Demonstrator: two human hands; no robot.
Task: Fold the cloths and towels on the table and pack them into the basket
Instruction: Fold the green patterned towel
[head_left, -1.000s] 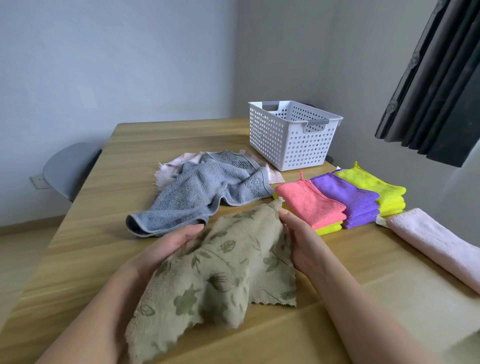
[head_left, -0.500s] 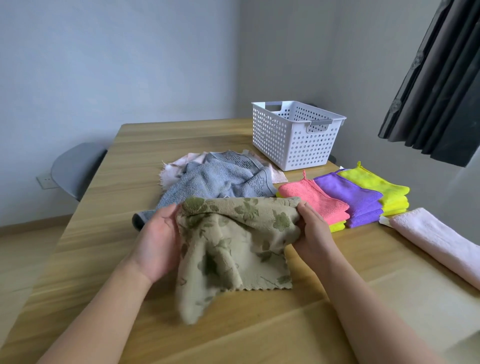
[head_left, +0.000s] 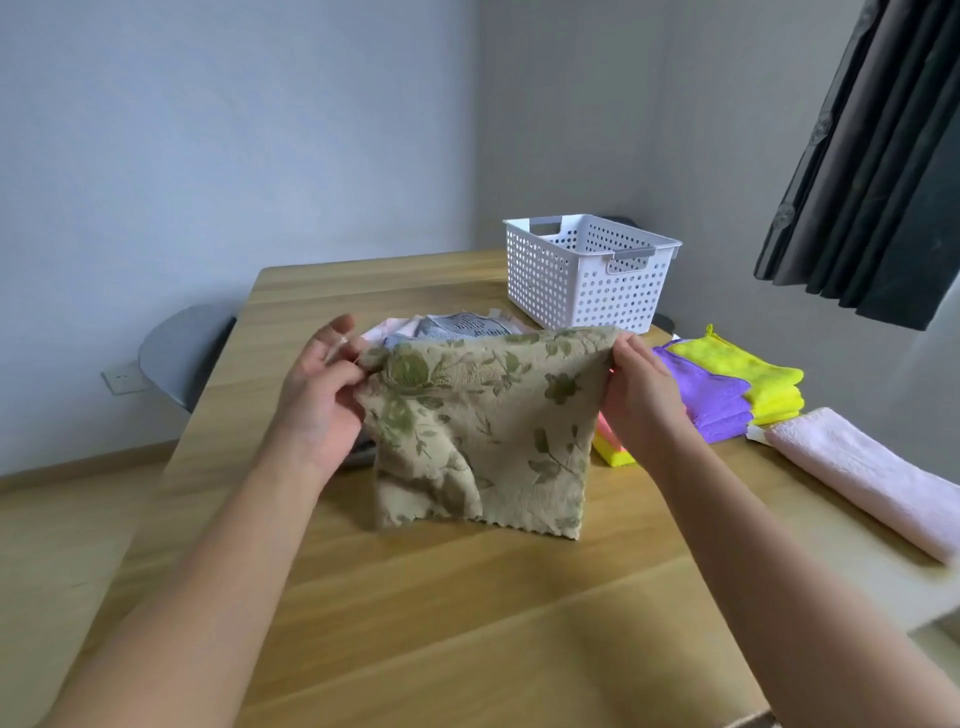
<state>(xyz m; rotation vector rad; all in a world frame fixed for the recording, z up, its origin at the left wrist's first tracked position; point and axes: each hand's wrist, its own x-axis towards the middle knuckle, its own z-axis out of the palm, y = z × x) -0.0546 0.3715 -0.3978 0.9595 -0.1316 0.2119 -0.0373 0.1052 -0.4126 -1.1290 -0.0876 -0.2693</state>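
Beige leaf-printed cloth (head_left: 483, 426) hangs above the wooden table (head_left: 467, 613), stretched between both hands. Left hand (head_left: 322, 395) pinches its upper left corner, right hand (head_left: 641, 389) grips the upper right. White perforated plastic basket (head_left: 587, 275) stands behind, folded purple and yellow cloths (head_left: 737, 384) beside it.

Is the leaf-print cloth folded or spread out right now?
Spread: the left hand and right hand pinch the top corners of the leaf-print cloth, which hangs open.
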